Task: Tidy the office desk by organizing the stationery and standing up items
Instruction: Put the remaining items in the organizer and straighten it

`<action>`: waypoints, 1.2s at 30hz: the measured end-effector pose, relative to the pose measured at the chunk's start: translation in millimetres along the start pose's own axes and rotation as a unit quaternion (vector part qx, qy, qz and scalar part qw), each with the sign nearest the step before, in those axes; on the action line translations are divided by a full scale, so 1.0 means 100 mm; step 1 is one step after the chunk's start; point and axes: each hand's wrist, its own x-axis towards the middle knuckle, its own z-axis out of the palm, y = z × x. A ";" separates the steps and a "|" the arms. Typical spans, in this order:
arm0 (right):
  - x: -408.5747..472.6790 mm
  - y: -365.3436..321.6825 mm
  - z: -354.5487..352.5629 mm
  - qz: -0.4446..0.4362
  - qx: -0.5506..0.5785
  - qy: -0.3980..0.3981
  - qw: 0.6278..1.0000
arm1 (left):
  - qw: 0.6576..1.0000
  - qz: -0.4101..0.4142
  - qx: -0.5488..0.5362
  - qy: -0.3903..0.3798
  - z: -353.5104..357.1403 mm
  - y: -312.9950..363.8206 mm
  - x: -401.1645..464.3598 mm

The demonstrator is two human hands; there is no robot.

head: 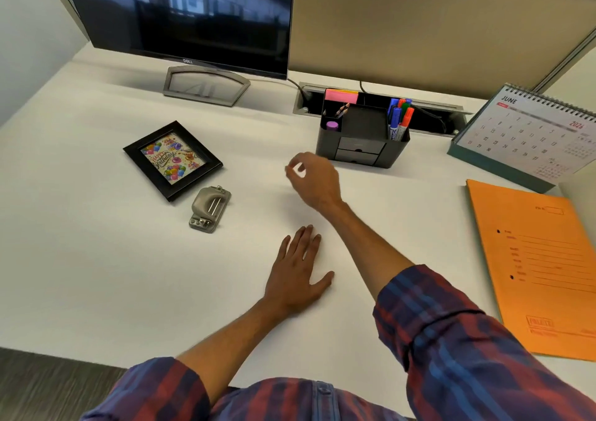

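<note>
White desk [96, 275], beige partition [419, 27], grey carpet [48, 385].

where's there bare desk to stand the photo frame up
Bare desk runs along the near left edge, below the flat photo frame and hole punch. Another patch lies between the monitor stand and the frame. The right is crowded: organizer, calendar, orange folder.

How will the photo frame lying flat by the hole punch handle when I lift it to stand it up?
The photo frame looks stiff and fairly light, with a thin black border. It lies flat on the desk, so getting fingers under an edge may be awkward. Its glossy front suggests glazing, possibly fragile. No rear stand is visible, so it may tip.
</note>
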 end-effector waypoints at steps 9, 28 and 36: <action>-0.40 -0.38 0.42 -0.021 0.017 -0.163 0.986 | 0.999 0.031 -0.040 0.016 -0.16 -0.26 -0.16; -0.19 -0.91 1.07 -0.092 -0.084 -0.228 0.966 | 0.998 0.054 -0.024 0.001 -0.42 -0.69 -0.40; -0.09 -0.92 1.05 -0.019 0.010 -0.271 0.962 | 0.999 0.046 -0.010 -0.008 -0.40 -0.69 -0.41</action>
